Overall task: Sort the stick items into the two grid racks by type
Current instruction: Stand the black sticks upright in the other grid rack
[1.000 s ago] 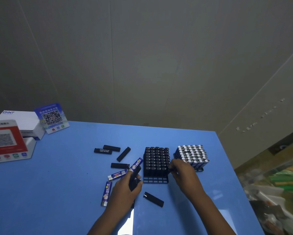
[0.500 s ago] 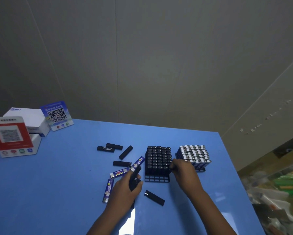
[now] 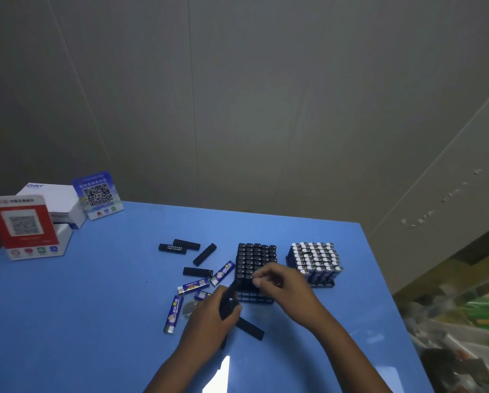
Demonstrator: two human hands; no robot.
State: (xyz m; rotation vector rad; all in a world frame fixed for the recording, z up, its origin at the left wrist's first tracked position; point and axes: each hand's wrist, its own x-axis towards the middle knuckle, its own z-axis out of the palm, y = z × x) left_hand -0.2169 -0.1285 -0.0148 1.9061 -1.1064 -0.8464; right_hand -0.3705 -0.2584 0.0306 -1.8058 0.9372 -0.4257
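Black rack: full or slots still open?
Not full. The black rack has its front row of cells empty, visible near; the rows behind hold upright black sticks. The right hand hides some slots.

Desk (image 3: 96, 321): carries everything listed.
Left rack (image 3: 256, 258): mid-desk, filled with upright sticks; its near row of cells shows bare.
Right rack (image 3: 314, 259): just beside the left rack, on its right, filled with upright sticks.
Loose sticks (image 3: 192, 260): lying flat, scattered left of the left rack.
Single stick (image 3: 251, 329): flat, in front of the left rack, between the forearms.
Boxes (image 3: 64, 207): far left corner, stacked.
Two cards (image 3: 98, 195): standing against the boxes, one in front, one at right.
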